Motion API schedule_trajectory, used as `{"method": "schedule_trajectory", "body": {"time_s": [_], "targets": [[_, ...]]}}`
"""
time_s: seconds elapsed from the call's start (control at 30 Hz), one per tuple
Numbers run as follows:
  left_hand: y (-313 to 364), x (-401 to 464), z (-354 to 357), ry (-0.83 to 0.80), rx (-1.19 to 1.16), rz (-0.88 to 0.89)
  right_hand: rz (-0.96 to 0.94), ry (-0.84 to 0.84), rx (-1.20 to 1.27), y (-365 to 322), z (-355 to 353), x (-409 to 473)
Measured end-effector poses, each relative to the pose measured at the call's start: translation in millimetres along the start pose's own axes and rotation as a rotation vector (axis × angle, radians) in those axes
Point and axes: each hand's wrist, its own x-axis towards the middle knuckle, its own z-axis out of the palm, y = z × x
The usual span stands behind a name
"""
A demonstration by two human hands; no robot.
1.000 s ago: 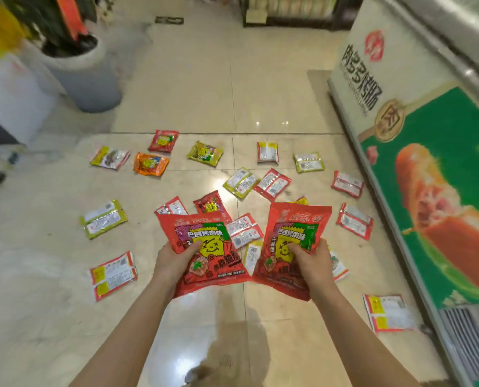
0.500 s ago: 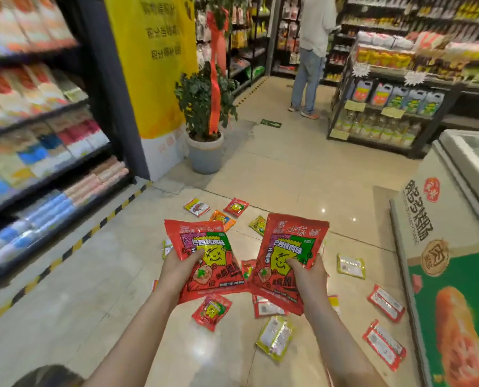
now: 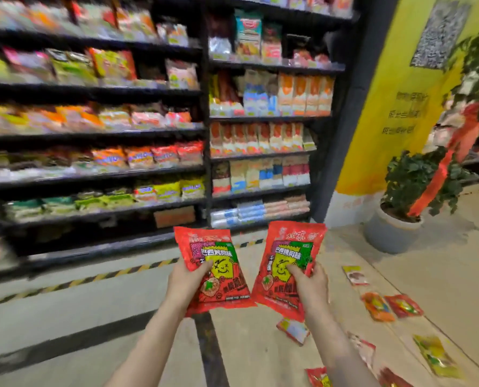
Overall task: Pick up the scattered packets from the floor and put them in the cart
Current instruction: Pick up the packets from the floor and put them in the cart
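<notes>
Red snack packets held up, one in each hand, before shop shelves.

Left hand [image 3: 186,286] grips the left packet [image 3: 214,268] by its lower left edge, thumb curled over the front — the packet rises above and right of the hand. Right hand [image 3: 311,289] grips the right packet [image 3: 287,263] by its lower right edge, thumb on the front; it leans up and left of the hand. Both packets are well above the floor [image 3: 65,303], side by side, nearly touching. More packets [image 3: 378,305] lie scattered on the tiles, lower right, near a potted plant [image 3: 411,185].
</notes>
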Motion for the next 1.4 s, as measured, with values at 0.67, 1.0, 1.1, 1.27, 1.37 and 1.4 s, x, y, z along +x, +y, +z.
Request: {"method": "schedule_trajectory", "body": {"time_s": [0.67, 1.0, 1.1, 1.27, 1.37, 1.4], "targets": [[-25, -68, -555, 0.988, 0.001, -0.039, -0.091, -0.954, -0.075, -26, 532, -281], [-38, -17, -742, 1.294, -0.126, -0.015, -0.116, -1.262, -0.110, -32, 780, -354], [-29, 8, -796, 1.386, -0.179, 0.016, -0.153, -1.354, -0.094, -45, 860, -370], [-25, 37, -888, 1.503, -0.161, 0.014, -0.170, -1.465, -0.111, -53, 981, -407], [-35, 52, -946, 1.560, -0.159, -0.006, -0.171, -1.496, -0.127, -50, 1046, -430], [-38, 58, -965, 1.568, -0.170, -0.005, -0.162, -1.512, -0.125, -48, 1069, -439]]}}
